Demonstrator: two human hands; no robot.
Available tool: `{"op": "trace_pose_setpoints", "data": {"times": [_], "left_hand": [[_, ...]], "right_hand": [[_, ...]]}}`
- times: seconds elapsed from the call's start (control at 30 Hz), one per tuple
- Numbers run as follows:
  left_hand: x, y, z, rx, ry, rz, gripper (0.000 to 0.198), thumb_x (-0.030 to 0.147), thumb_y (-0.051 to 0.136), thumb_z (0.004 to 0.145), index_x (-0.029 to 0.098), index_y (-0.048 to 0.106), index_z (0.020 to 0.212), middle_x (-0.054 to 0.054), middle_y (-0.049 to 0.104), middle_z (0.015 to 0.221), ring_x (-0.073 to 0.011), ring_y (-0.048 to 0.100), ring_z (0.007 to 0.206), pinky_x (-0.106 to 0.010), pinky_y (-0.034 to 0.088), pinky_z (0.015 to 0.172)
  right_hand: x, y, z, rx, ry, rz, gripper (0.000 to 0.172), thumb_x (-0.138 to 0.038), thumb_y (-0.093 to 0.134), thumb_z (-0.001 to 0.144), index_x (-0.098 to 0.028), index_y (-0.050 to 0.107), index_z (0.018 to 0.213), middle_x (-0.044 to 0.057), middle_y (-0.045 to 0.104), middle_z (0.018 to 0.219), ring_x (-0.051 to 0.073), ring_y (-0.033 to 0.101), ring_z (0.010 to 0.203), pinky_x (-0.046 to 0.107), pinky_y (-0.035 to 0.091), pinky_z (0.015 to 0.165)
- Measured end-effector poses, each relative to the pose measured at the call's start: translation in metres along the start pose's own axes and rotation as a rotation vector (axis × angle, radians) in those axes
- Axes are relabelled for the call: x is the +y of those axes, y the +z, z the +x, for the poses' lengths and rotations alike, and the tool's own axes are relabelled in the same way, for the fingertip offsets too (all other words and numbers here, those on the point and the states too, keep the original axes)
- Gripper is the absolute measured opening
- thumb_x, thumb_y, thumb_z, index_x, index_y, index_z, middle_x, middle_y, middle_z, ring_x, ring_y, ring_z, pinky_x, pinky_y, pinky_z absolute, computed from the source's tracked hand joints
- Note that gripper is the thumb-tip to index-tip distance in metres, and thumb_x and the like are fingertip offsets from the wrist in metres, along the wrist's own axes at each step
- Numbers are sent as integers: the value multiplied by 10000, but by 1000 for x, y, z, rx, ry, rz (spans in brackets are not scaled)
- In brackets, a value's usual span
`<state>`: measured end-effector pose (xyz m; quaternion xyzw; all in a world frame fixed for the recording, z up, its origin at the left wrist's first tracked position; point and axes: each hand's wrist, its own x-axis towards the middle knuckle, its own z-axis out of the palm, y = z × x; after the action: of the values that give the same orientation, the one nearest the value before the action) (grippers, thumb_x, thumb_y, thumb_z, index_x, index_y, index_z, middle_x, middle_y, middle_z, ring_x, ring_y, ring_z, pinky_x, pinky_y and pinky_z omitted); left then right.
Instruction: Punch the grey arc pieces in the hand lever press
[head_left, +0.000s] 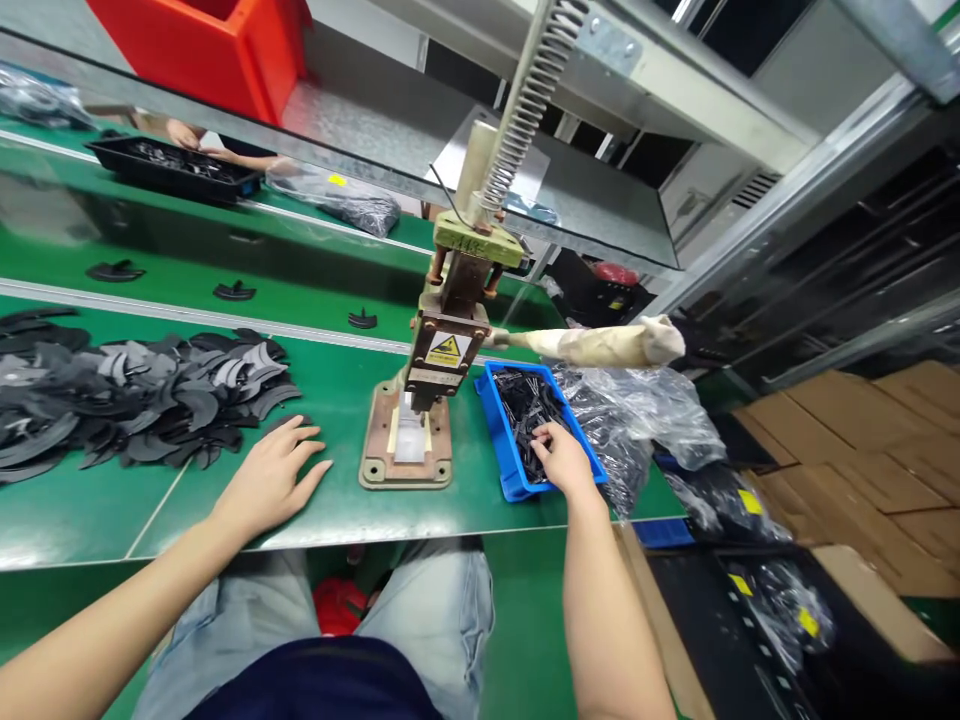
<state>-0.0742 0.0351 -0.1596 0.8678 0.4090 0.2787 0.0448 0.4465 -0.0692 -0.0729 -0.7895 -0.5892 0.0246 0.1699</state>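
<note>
My left hand [270,478] rests on the green bench with its fingers stretched and thumb apart. A dark curved piece [289,422] shows just beyond its fingertips; whether they touch it is unclear. To its left lies a heap of black curved plastic parts [196,408]. My right hand [562,457] reaches into a blue bin [510,474] of thin black plastic parts [525,400]. Its thumb and fingers are pinched together among them, and what they hold is hidden. Between my hands stands a hand press [448,350], with a pale block [410,440] on its base.
The press lever [607,345], wrapped in pale material, sticks out above the blue bin. Clear plastic bags [637,420] lie right of it. Several curved parts sit on the conveyor [300,300] behind. A red bin [217,60] stands on the shelf. Another person's hands are at a black tray [172,180].
</note>
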Motion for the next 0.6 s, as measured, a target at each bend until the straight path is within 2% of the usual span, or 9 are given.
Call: {"op": "trace_pose_setpoints", "data": {"times": [0.13,0.23,0.37,0.43,0.5,0.6], "left_hand": [[0,0,0,5,-2,-11,328,479,600,957,227,747,1106,-128,708,1294,-369,523,1445,-558,452,1213],[0,0,0,1,1,-7,338,485,594,960,222,748,1106,-131,708,1294,-369,532,1437,-555,454,1211],[-2,1,-1,-5,-1,-2,346,494,594,958,224,753,1105,-130,710,1294,-374,540,1428,-562,459,1205],[-2,1,-1,-6,1,3,358,499,590,960,216,753,1107,-135,710,1300,-376,540,1427,-561,458,1206],[-3,1,-2,-2,-1,4,367,503,587,961,212,754,1108,-140,710,1302,-379,540,1426,-561,460,1204],[-3,0,-2,-1,-6,-5,362,506,585,957,221,756,1101,-136,717,1287,-375,556,1411,-561,467,1197]], "right_hand": [[-2,-3,-3,45,5,-10,435,-486,633,960,-182,613,1270,75,670,1227,186,665,1077,426,601,954],[-8,-11,2,109,-21,-13,412,-396,589,958,-210,591,1326,95,655,1231,221,642,1128,470,569,1009],[-26,-18,19,106,-154,-21,574,-254,553,899,-273,514,1471,110,558,1482,267,504,1397,522,447,1186],[-36,-15,28,73,-208,-42,628,-225,573,872,-300,511,1492,94,497,1572,284,447,1453,546,396,1221],[-45,-11,33,34,-231,-70,602,-215,588,857,-320,567,1449,84,504,1574,302,450,1432,558,406,1192],[-49,-8,34,-3,-226,-115,454,-233,598,870,-313,670,1311,86,601,1457,305,499,1334,532,453,1112]]}}
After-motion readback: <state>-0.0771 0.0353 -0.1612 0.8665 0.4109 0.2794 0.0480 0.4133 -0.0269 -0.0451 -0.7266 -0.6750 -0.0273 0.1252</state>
